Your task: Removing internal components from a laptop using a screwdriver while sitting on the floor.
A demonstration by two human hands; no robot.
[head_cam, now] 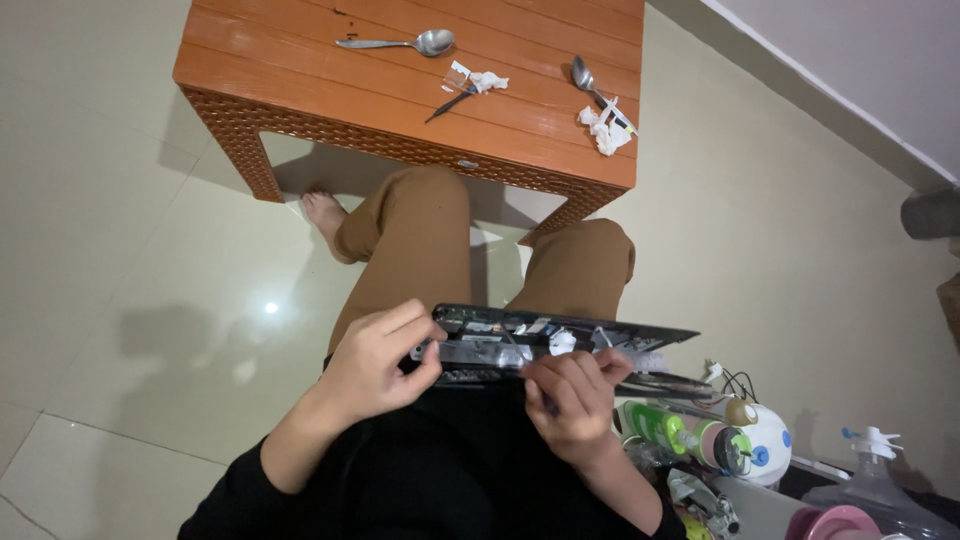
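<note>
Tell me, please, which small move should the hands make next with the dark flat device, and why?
Probably steady it first: the left hand pinches the dark flat device at its left end and the right hand presses near the middle, while its right end juts unsupported over the lap.

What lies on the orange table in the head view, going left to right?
Left spoon → dark thin tool with a tissue scrap → right spoon → crumpled white tissue, all on the orange table.

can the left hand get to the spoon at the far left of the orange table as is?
Probably not as is. The left hand grips the dark flat device over the lap, and the spoon lies toward the table's far edge. Nothing blocks the path, but it would have to let go first.
</note>
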